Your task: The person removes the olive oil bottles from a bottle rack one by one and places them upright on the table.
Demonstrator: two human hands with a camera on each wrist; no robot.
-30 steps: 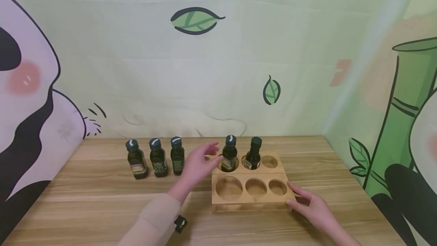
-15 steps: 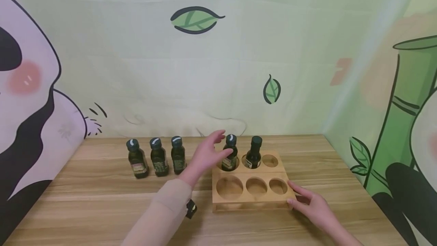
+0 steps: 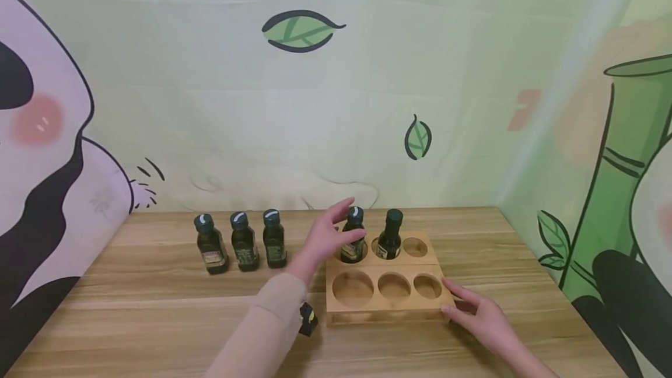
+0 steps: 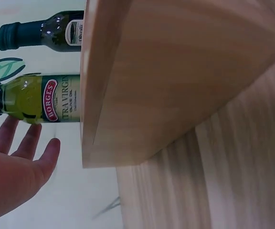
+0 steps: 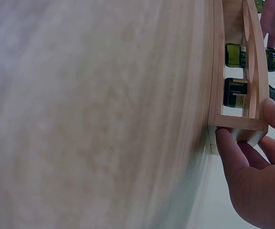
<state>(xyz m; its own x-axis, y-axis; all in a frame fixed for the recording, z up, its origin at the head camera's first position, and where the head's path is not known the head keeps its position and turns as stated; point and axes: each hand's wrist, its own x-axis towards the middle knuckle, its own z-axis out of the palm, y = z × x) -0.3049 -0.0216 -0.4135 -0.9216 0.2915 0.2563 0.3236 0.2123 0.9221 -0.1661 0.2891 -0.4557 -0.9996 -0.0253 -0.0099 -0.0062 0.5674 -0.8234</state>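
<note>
A wooden bottle rack (image 3: 381, 266) with two rows of round holes stands on the table. An olive oil bottle (image 3: 353, 251) sits upright in its back left hole, and a slimmer dark bottle (image 3: 389, 244) fills the hole beside it. My left hand (image 3: 326, 238) is around the olive oil bottle's upper part with fingers and thumb spread; in the left wrist view, gaps show between fingers (image 4: 27, 142) and glass. At the rack's right front corner, my right hand (image 3: 483, 318) grips the wood between thumb and fingers, as the right wrist view (image 5: 257, 183) also shows.
Several dark bottles stand in a row left of the rack: a left one (image 3: 212, 252), a middle one (image 3: 244, 249) and a right one (image 3: 274, 247). A printed cloth backdrop (image 3: 226, 115) rises behind the table's far edge.
My left hand has moved right and slightly away from me, from beside the olive oil bottle to around its upper part. The right hand and the rack have stayed put.
</note>
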